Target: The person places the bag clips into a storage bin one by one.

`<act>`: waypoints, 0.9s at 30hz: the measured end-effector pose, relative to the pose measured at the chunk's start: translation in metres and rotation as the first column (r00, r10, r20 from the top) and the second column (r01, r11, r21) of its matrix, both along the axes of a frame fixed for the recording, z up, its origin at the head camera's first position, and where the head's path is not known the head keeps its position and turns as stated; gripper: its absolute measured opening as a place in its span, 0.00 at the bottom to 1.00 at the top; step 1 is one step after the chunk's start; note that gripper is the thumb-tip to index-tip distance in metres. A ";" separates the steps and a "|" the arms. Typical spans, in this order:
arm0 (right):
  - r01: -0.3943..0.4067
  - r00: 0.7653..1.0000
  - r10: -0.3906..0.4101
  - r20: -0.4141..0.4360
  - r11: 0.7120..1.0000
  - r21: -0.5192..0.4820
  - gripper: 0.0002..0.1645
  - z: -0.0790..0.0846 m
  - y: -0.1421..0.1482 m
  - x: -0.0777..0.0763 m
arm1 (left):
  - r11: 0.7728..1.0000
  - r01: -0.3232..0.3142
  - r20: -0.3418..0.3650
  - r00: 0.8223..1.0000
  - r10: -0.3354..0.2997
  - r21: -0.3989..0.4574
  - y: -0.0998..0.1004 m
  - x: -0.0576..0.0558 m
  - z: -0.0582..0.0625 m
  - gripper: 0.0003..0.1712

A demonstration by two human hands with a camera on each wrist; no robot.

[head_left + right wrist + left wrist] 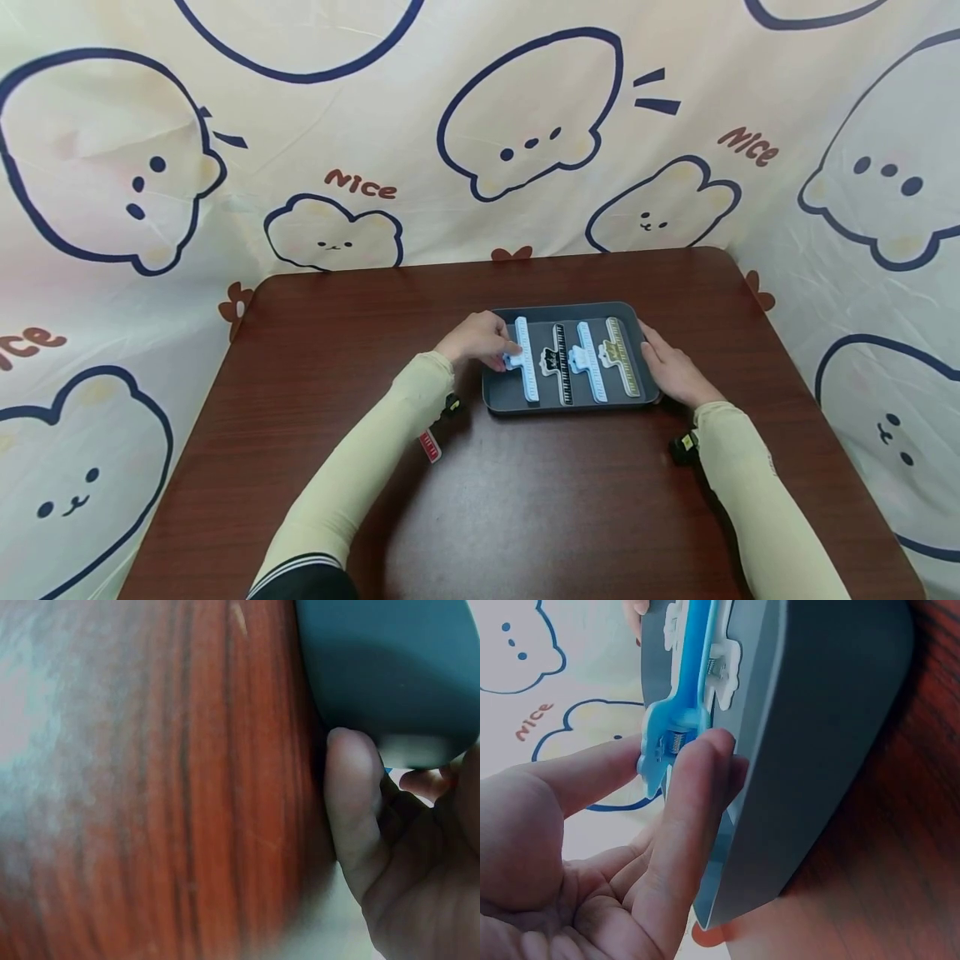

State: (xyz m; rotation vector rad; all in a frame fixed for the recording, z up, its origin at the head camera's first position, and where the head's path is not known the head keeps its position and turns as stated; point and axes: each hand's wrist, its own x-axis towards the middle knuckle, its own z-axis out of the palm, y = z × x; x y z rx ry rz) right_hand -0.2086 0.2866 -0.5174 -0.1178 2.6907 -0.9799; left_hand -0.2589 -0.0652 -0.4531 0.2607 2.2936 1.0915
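Note:
A dark grey tray [540, 409] holds a row of ruler-shaped spring clips. At its left end, my left hand [477, 337] pinches the handle of a light blue ruler clip [528, 371] between thumb and fingers; the clip's spring shows between the fingertips in the left wrist view. Beside it lie a black ruler clip [562, 367], a second light blue ruler clip [593, 371] and a yellowish ruler clip [623, 362]. Against the tray's right end rests my right hand [677, 367], fingers extended along the outer wall, with the thumb [352, 780] at the near corner.
The tray stands on a brown wooden table [540, 517], toward its far side. A small red tag [430, 446] shows beside the left forearm. Dark wrist devices sit under both forearms. A curtain [420, 125] with cartoon drawings surrounds the table.

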 end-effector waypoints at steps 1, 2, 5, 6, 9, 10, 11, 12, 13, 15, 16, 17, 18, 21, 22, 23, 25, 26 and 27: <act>-0.001 1.000 0.001 0.001 1.000 -0.001 0.32 0.000 0.000 0.000 | 1.000 0.006 0.002 1.000 -0.006 0.002 0.000 0.000 0.000 0.13; -0.001 1.000 0.001 0.001 1.000 -0.002 0.32 0.001 0.000 0.000 | 1.000 0.014 0.001 1.000 -0.014 -0.003 0.001 0.000 0.000 0.12; -0.003 1.000 0.003 -0.005 1.000 -0.004 0.32 0.001 0.000 0.001 | 0.997 0.052 -0.032 0.998 -0.053 -0.053 0.002 0.001 0.000 0.12; -0.002 1.000 0.002 -0.004 1.000 -0.006 0.32 0.001 0.000 0.001 | 0.994 0.067 -0.052 0.996 -0.072 -0.081 0.003 0.001 0.000 0.12; 0.002 1.000 -0.002 0.009 1.000 -0.018 0.32 0.002 0.000 0.001 | 0.981 0.109 -0.105 0.986 -0.127 -0.162 0.004 0.003 0.003 0.13; 0.004 1.000 -0.004 0.014 1.000 -0.022 0.32 0.002 0.000 0.001 | 0.978 0.115 -0.122 0.983 -0.137 -0.176 0.005 0.004 0.005 0.13; 0.005 1.000 -0.004 0.016 1.000 -0.023 0.32 0.002 0.000 0.001 | 0.975 0.120 -0.139 0.979 -0.147 -0.185 0.005 0.005 0.007 0.13; 0.007 1.000 -0.006 0.020 1.000 -0.027 0.32 0.002 0.000 0.001 | 0.974 0.126 -0.153 0.976 -0.156 -0.187 0.005 0.006 0.010 0.13; 0.007 1.000 -0.006 0.023 1.000 -0.028 0.32 0.002 0.000 0.001 | 0.974 0.128 -0.168 0.973 -0.160 -0.187 0.005 0.007 0.014 0.14; 0.008 1.000 -0.007 0.027 1.000 -0.029 0.32 0.002 0.000 0.000 | 0.976 0.123 -0.204 0.966 -0.160 -0.179 0.003 0.009 0.020 0.14; 0.009 1.000 -0.008 0.028 1.000 -0.029 0.32 0.001 0.001 0.000 | 0.978 0.118 -0.218 0.964 -0.155 -0.171 0.002 0.010 0.023 0.15; 0.008 1.000 -0.007 0.028 1.000 -0.027 0.32 0.001 0.001 0.000 | 0.979 0.114 -0.228 0.962 -0.151 -0.166 0.001 0.011 0.025 0.15; 0.008 1.000 -0.007 0.027 1.000 -0.026 0.32 0.001 0.001 -0.001 | 0.981 0.109 -0.234 0.961 -0.145 -0.159 0.000 0.012 0.027 0.15; 0.005 1.000 -0.005 0.025 1.000 -0.023 0.32 0.001 0.001 -0.001 | 0.985 0.093 -0.246 0.961 -0.127 -0.144 -0.005 0.013 0.029 0.16; 0.004 1.000 -0.004 0.024 1.000 -0.021 0.32 0.001 0.001 -0.001 | 0.986 0.089 -0.248 0.961 -0.121 -0.139 -0.007 0.013 0.030 0.16; 0.001 1.000 -0.001 0.019 1.000 -0.016 0.32 0.001 0.001 -0.001 | 0.987 0.085 -0.247 0.962 -0.116 -0.134 -0.008 0.014 0.030 0.17; 0.001 1.000 0.000 0.024 1.000 -0.016 0.32 0.001 0.001 0.000 | 0.988 0.081 -0.248 0.962 -0.111 -0.128 -0.012 0.015 0.030 0.18; -0.001 1.000 0.001 0.024 1.000 -0.015 0.32 0.002 0.000 0.000 | 0.989 0.080 -0.248 0.963 -0.108 -0.122 -0.014 0.015 0.031 0.19; -0.001 1.000 0.001 0.027 1.000 -0.017 0.32 0.002 0.000 0.000 | 0.990 0.076 -0.246 0.964 -0.103 -0.118 -0.016 0.015 0.031 0.19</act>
